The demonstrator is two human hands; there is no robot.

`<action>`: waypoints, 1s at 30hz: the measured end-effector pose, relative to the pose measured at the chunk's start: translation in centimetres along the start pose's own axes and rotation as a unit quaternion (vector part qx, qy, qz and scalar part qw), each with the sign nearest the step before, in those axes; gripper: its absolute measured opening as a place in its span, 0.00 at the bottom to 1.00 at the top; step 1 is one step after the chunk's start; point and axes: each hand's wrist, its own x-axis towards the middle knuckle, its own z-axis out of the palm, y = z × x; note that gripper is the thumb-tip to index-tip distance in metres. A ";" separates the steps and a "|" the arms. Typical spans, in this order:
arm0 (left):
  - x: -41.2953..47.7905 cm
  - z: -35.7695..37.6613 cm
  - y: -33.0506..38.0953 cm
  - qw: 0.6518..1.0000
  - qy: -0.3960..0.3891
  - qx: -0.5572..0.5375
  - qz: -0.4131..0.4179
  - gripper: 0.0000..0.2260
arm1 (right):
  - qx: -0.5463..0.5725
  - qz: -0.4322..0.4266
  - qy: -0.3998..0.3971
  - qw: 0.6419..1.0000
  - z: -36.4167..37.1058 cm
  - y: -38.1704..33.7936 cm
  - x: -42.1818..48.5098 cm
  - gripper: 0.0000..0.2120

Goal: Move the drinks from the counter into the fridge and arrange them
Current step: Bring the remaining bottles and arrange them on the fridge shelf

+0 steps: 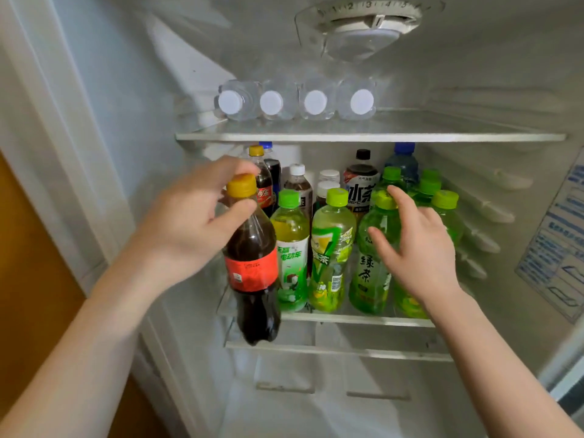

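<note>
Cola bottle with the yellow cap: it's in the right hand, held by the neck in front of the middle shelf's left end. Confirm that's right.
Wrong hand. The head view shows the left hand holding the cola bottle by the neck in front of the middle shelf's left end. The right hand is open, reaching to a green tea bottle.

9 o'clock: orange-brown surface (25, 248), wall or cabinet not distinguishable, beside white fridge frame (63, 153). 12 o'clock: numbered thermostat dial (368, 23) on the liner ceiling. 3 o'clock: blue-printed label (556, 248) on side wall. Light soft, diffuse.
</note>
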 end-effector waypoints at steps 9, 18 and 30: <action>1.7 3.5 -3.3 0.961 0.168 0.208 -0.064 0.13 | -0.013 0.012 0.011 1.000 0.9 -0.5 0.1 0.29; 7.3 6.2 -4.9 0.964 0.092 0.216 -0.124 0.15 | -0.016 0.023 0.037 0.999 1.2 -0.7 0.1 0.29; 8.7 5.3 -5.8 0.963 0.002 0.216 -0.160 0.26 | 0.002 0.054 0.087 0.995 2.1 -1.2 -0.5 0.28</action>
